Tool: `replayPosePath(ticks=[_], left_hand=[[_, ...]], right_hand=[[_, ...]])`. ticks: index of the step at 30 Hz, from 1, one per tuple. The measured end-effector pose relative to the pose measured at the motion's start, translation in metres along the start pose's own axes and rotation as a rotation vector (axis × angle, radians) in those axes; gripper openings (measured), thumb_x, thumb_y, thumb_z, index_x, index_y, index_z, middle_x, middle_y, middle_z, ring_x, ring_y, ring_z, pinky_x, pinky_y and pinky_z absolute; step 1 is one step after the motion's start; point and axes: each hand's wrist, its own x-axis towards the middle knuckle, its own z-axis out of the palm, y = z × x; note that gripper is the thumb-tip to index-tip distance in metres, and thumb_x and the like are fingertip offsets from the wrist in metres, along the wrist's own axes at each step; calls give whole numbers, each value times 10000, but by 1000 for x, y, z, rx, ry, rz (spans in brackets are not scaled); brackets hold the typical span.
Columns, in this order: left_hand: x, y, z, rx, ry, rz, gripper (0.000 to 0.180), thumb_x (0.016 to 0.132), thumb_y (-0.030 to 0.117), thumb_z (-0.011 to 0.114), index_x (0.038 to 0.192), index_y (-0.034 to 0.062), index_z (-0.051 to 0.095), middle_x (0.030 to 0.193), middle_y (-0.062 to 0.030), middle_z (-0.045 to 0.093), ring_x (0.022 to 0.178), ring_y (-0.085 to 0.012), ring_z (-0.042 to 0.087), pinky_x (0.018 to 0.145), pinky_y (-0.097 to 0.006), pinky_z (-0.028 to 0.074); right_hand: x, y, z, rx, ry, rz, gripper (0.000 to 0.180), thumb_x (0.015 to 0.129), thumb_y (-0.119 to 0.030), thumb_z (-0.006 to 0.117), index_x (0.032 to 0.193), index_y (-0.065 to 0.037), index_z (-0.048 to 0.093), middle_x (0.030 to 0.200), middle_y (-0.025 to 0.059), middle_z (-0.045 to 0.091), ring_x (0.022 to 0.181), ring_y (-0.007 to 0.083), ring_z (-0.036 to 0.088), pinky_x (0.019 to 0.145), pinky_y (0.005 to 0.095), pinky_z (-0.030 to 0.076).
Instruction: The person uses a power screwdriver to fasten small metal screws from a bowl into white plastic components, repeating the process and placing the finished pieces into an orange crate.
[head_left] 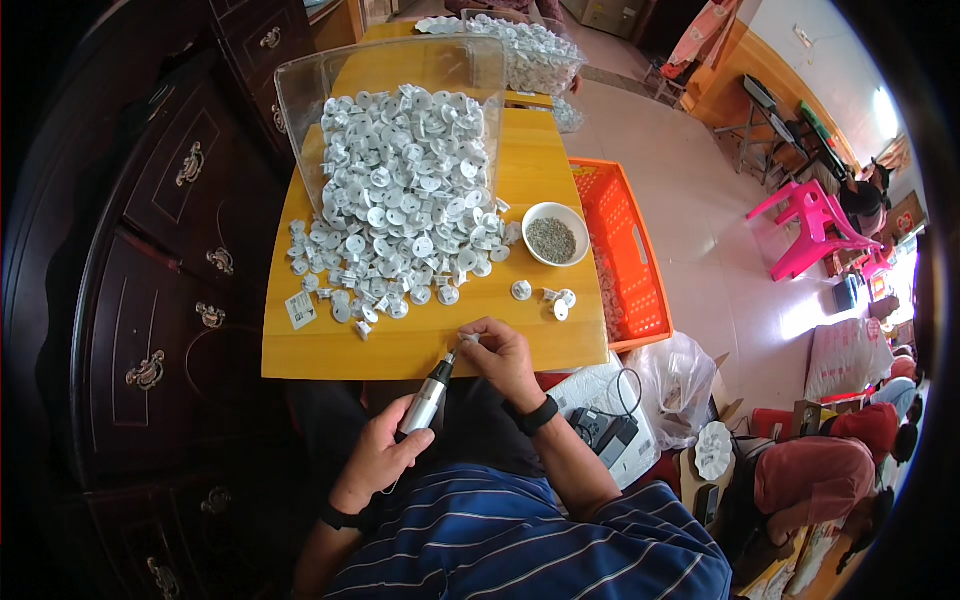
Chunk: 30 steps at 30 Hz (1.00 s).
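Note:
My left hand (pixel 385 445) is wrapped round a silver and black electric screwdriver (pixel 427 398), its tip angled up and to the right. Just beyond that tip, at the near edge of the yellow table (pixel 300 350), my right hand (pixel 500 352) pinches a small white plastic part (pixel 470 339). The bit meets or nearly touches this part; the fingers partly hide it. Ahead lies a big heap of similar white round plastic parts (pixel 405 190), spilling from a tipped clear plastic bin (pixel 390 62). A white bowl (pixel 527 222) of small metal screws (pixel 551 240) stands right of the heap.
A few loose parts (pixel 561 304) lie near the bowl. An orange crate (pixel 650 285) stands against the table's right side. Dark wooden cabinets (pixel 150 290) line the left. Another full clear bin (pixel 530 50) is at the back. People (pixel 815 470) sit at the right beyond a pink chair (pixel 810 225).

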Motion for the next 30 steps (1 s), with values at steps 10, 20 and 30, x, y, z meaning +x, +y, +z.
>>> replayPosePath(ticks=[10,20,30], left_hand=[[11,7,8,-125,-60,-90,493,894,117,655,1353,15,505,783,-4,552,558,-66,498,509,-222,431],[1,32,14,-214,-118,-156,325,954,195,586,1243,53,540,794,15,571,576,-48,517,492,-180,398],[-16,40,12,-221,-216,-93,394,962,225,596,1300,46,498,821,20,547,614,-44,500,528,-172,391]], right_hand=[[0,3,-8,-61,88,-127,102,861,-69,696,962,-58,697,785,7,671,688,70,589,630,244,496],[-5,-2,-5,47,139,-188,148,887,-100,658,1022,-39,653,830,57,669,708,119,620,676,287,520],[-6,-33,-37,-174,245,-222,129,882,-116,641,992,-49,635,738,113,628,660,230,625,637,344,504]])
